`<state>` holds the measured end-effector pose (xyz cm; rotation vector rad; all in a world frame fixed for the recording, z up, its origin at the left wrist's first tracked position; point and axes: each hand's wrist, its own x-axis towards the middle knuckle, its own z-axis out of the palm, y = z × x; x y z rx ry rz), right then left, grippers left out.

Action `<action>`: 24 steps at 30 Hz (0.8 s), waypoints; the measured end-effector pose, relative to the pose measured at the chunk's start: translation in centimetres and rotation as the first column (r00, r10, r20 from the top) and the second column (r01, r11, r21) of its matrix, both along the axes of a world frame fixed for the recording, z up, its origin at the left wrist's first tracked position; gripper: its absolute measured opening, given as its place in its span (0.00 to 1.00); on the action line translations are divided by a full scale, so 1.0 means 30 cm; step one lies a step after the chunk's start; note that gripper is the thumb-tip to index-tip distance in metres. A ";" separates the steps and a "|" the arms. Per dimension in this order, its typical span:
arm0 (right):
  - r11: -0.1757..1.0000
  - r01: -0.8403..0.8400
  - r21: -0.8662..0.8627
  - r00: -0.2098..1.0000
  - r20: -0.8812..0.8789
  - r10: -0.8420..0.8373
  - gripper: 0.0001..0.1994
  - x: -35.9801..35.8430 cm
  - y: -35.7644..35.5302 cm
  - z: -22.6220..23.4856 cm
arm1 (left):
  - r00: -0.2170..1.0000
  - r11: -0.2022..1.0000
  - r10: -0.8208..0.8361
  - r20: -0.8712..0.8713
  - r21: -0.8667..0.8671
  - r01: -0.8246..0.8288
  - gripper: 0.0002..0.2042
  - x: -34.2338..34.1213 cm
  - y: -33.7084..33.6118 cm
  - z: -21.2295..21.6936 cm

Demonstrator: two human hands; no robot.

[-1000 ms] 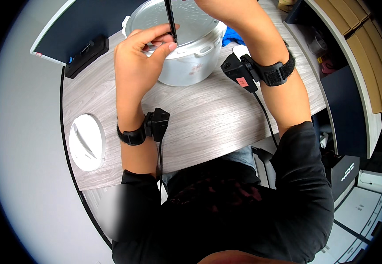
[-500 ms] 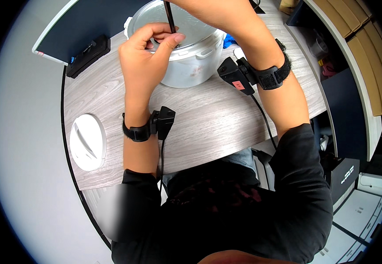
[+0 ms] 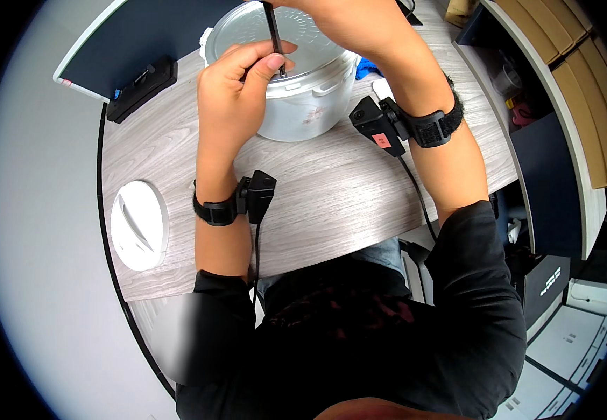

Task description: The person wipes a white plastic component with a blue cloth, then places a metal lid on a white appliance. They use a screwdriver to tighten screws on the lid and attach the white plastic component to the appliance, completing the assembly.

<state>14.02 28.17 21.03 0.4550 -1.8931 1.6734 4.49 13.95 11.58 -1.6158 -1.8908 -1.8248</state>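
At nine o'clock lies a white oval plastic disc with a curved grip [image 3: 139,227], well apart from the action. Up at eleven, the bare left hand [image 3: 232,91] has edged rightward, and more of the slim, straight black shaft [image 3: 273,28] now shows beside its thumb, so the work looks centred on the rim. Thumb and forefinger are bent, the shaft running between them, its lower end just below the thumb tip; whether they're pinching firmly, I can't tell. At twelve, the pale-grey round pot with side handles [image 3: 293,115] sits beneath that end. The bare right hand [image 3: 331,12] is over the pot's far side, its fingers cut off, state unreadable.
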 end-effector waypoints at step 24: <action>0.967 0.243 0.075 0.964 -0.132 -0.232 0.23 -0.029 -0.036 -0.045 | 0.997 0.995 -0.062 0.056 0.085 0.057 0.08 0.005 0.006 0.001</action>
